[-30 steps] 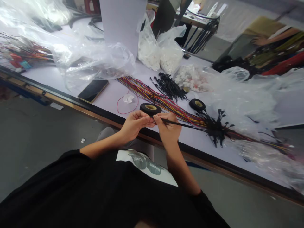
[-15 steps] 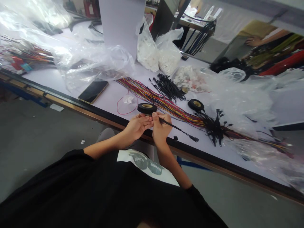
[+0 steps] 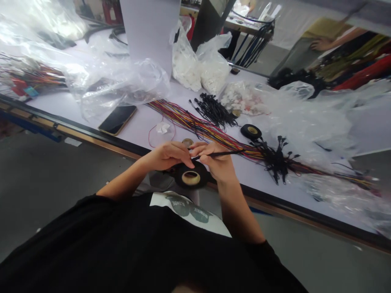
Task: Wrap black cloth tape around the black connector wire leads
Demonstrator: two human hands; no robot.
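My left hand (image 3: 166, 156) and my right hand (image 3: 219, 165) meet just over the near edge of the table (image 3: 76, 106). Both are closed on a thin black-wrapped wire (image 3: 222, 154) that runs off to the right toward a bundle of coloured wires (image 3: 195, 122). A black tape roll (image 3: 191, 178) with a tan core hangs right under the two hands, between them; which fingers carry it I cannot tell. A small tan ring (image 3: 187, 142) lies on the table just beyond my fingers.
A second black tape roll (image 3: 251, 131) and a heap of black connectors (image 3: 276, 158) lie to the right. A phone (image 3: 117, 119) lies at the left. Crumpled clear plastic bags (image 3: 119, 81), bags of white parts (image 3: 198, 65) and black cable ties (image 3: 214, 109) crowd the back. Another person's arm (image 3: 330, 42) shows far right.
The black tape roll has left the table beyond my hands and now hangs beneath them at the table edge. The wire has swung from pointing down-right to nearly level.
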